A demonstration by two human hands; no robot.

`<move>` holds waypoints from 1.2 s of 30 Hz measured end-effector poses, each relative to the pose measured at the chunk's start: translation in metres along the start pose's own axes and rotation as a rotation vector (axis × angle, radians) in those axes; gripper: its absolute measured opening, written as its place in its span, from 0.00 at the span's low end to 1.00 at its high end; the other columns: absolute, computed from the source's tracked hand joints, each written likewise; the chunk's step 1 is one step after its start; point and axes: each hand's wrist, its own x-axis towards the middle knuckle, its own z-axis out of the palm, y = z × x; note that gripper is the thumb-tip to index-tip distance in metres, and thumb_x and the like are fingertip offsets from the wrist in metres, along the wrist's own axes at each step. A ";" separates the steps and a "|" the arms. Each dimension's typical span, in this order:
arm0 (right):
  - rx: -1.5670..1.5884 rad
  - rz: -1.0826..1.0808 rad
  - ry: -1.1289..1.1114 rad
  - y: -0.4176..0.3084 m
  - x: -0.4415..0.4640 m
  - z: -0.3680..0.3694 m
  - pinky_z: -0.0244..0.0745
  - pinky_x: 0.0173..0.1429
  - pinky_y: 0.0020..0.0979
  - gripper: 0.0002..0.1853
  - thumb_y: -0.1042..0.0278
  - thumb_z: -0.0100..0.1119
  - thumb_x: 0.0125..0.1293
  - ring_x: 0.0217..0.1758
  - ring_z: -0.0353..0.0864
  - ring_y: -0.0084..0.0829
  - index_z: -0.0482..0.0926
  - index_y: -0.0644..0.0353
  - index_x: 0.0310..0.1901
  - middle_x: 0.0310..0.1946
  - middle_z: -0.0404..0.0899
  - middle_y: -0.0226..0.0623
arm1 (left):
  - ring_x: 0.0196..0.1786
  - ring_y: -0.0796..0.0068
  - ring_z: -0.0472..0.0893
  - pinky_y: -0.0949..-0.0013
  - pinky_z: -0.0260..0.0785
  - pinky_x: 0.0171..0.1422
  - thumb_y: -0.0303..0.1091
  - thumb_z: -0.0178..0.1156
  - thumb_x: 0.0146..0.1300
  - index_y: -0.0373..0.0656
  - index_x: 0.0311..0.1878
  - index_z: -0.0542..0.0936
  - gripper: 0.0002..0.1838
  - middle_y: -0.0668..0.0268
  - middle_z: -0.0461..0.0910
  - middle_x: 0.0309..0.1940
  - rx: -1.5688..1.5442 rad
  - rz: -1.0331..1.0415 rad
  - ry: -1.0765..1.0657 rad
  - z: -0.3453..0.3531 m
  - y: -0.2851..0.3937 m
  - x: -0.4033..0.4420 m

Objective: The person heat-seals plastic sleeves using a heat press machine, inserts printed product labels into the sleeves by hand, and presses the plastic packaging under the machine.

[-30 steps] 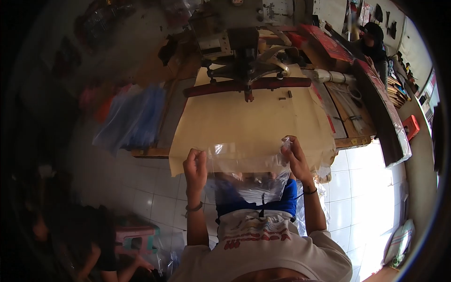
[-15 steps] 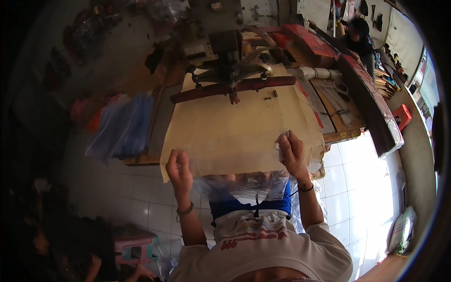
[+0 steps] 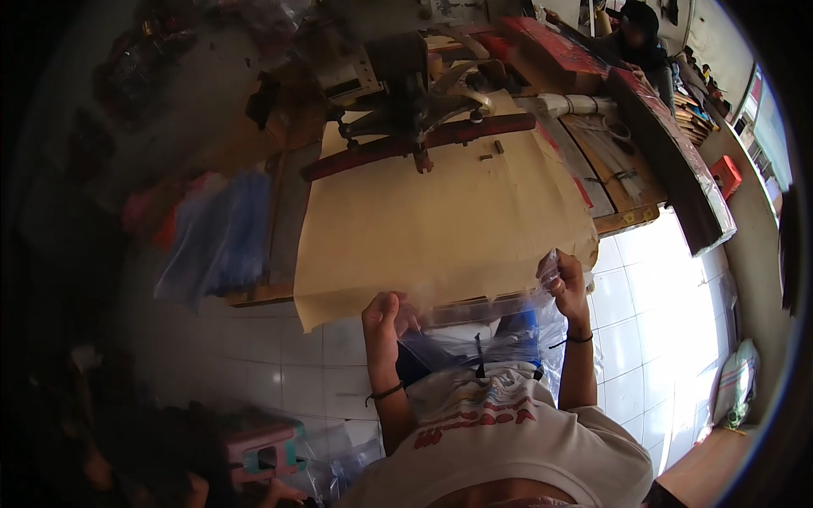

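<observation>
In the head view, the clear plastic [image 3: 457, 345] hangs between the two hands at the table's near edge, over the wearer's lap; its outline melts into the shorts and shirt behind it, so its lower border is hard to trace. The right hand [image 3: 565, 279] pinches a bunched corner of it between thumb and curled fingers. The left hand [image 3: 386, 326] has its fingers bent at the opposite end, but I cannot tell whether they grip the film or merely touch it. The far left sinks into darkness, half hiding a person [image 3: 161, 449] low down beside a pink-and-green stool [image 3: 262, 444]; another person [image 3: 644, 42] at upper right is cut off by the frame. A tan sheet [image 3: 440, 229] stretches from the hands up to a dark red bar [image 3: 364, 156], with two small dark pieces [image 3: 499, 147] lying near the bar; the sheet's left front corner overhangs the table [image 3: 254, 295]. Tiled floor [image 3: 627, 288] opens to the right of the right hand, below a long box [image 3: 677, 161]. Red lettering [image 3: 500, 422] crosses the pale shirt [image 3: 500, 461], too foreshortened to read.
</observation>
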 end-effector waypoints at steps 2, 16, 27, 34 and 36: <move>-0.219 0.185 0.009 -0.007 -0.003 -0.004 0.67 0.34 0.27 0.20 0.52 0.58 0.75 0.28 0.73 0.21 0.79 0.66 0.39 0.27 0.79 0.29 | 0.23 0.79 0.78 0.74 0.72 0.27 0.46 0.60 0.75 0.37 0.48 0.80 0.18 0.68 0.80 0.26 0.066 0.037 0.026 -0.002 -0.003 0.001; -0.230 0.305 0.098 -0.007 0.027 0.032 0.67 0.40 0.27 0.20 0.56 0.47 0.81 0.34 0.71 0.21 0.79 0.67 0.42 0.31 0.78 0.30 | 0.32 0.80 0.73 0.72 0.67 0.39 0.38 0.50 0.81 0.33 0.42 0.77 0.17 0.66 0.79 0.29 0.652 0.538 0.319 0.000 0.008 0.038; -0.126 0.095 -0.080 -0.049 0.102 0.057 0.51 0.28 0.21 0.19 0.57 0.43 0.83 0.22 0.57 0.09 0.81 0.62 0.47 0.19 0.61 0.15 | 0.23 0.90 0.58 0.78 0.50 0.26 0.41 0.51 0.81 0.38 0.39 0.78 0.17 0.78 0.65 0.22 0.569 0.588 0.317 -0.016 0.112 0.056; 0.147 -0.547 -0.135 -0.120 0.212 0.083 0.77 0.47 0.22 0.13 0.67 0.68 0.70 0.41 0.82 0.17 0.82 0.63 0.51 0.39 0.86 0.30 | 0.30 0.85 0.75 0.81 0.63 0.30 0.49 0.60 0.74 0.34 0.46 0.80 0.22 0.70 0.81 0.33 0.705 1.442 0.485 -0.010 0.298 0.065; 0.072 -0.556 -0.195 -0.136 0.203 0.081 0.79 0.47 0.25 0.13 0.70 0.72 0.64 0.41 0.84 0.20 0.83 0.63 0.47 0.40 0.86 0.32 | 0.31 0.82 0.78 0.80 0.68 0.29 0.54 0.67 0.66 0.34 0.47 0.78 0.28 0.68 0.81 0.33 0.728 1.642 0.469 -0.022 0.305 0.046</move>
